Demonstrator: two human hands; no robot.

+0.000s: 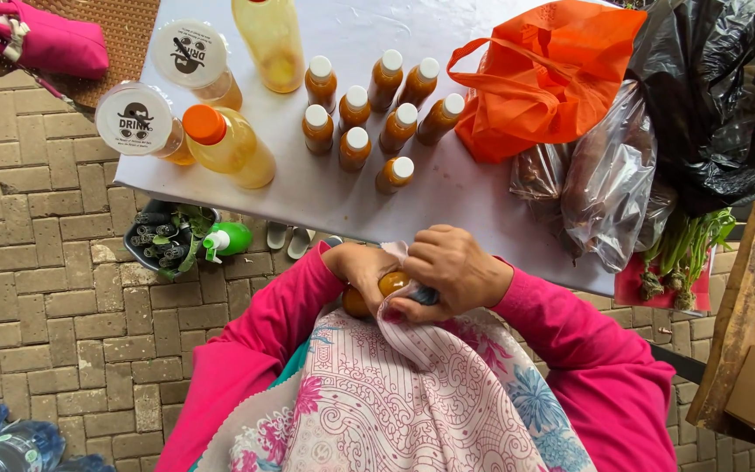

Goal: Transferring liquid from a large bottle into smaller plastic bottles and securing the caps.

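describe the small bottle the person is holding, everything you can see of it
The small bottle holds an amber-orange liquid and looks like clear plastic. It lies tilted between the left hand and the right hand, just below the white table. A patterned cloth wraps over its middle, and the hands hide its cap.

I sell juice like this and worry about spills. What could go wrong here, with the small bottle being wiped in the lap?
1. The small orange bottle is held over the lap, off the table; if it slips from the left hand or the right hand, it may drop onto the brick paving.
2. The capped bottles stand close together near the white table edge; a bump could topple several.
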